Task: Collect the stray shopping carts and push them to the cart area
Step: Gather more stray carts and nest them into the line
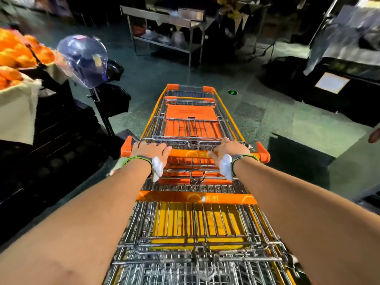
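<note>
1. Head view, writing: the orange handle bar [193, 154] of the front shopping cart [191, 120] carries a pale arc logo and two characters too blurred to read. The same mark sits on the second orange handle bar [196, 197] nearer the camera. An orange panel [191, 113] inside the front cart bears dark print, also unreadable.

2. Head view, surface and room: the carts stand on a dark speckled floor [277, 124] with a small green round marker [232, 92] set in it. At left, oranges [18, 52] are heaped on a cloth-draped display, with a clear plastic dome [84, 58] on a black stand just beside it. A steel shelving table [164, 31] stands at the far end, and a dark counter [339, 83] with a white sheet on its face is at right (the edges of the frame are smeared).

3. Head view, the carts: wire carts are nested in a row in the centre of the frame, their long axis running straight away from the person, noses toward the steel table. The rear cart [197, 243] shows a yellow panel under its wire grid.

4. Head view, hands: the left hand [151, 150] curls over the front handle bar near its left end cap; the right hand [229, 148] wraps the bar near its right end. Both wrists wear green-edged bands with white tags.
</note>
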`<state>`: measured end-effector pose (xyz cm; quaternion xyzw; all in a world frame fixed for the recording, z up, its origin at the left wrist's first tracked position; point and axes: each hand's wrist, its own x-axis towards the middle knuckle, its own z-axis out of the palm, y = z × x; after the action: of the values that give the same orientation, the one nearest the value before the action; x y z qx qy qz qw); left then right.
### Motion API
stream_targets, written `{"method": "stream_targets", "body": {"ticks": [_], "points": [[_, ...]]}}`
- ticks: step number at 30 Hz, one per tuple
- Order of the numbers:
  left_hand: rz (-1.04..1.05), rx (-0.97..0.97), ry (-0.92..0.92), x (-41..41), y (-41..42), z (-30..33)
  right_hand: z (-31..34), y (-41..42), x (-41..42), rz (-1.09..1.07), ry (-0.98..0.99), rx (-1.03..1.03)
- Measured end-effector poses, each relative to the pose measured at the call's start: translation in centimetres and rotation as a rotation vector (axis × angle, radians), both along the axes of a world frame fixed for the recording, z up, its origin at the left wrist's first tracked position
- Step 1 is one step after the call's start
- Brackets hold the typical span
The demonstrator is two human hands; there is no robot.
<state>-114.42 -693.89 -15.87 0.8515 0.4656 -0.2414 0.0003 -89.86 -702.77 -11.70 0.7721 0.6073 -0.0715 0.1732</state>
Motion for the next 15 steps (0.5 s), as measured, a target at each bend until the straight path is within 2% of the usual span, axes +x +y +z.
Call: {"method": "stream_targets", "body": {"ticks": [5,9,11,15], "points": [[0.034,0.064,-0.034,4.5,4.3,-1.7,0.4,3.4,5.0,0.021,0.033,0.026],[0.080,0.029,-0.009,7.4,5.7,-1.4,0.5,5.7,7.9,0.043,0.051,0.002],[0.150,0.063,-0.085,9.4,6.8,-1.3,0.2,7.5,10.0,0.049,0.046,0.005],[0.130,0.050,-0.116,12.1,9.0,-1.1,0.2,10.4,12.9,0.054,0.042,-0.044]]}}
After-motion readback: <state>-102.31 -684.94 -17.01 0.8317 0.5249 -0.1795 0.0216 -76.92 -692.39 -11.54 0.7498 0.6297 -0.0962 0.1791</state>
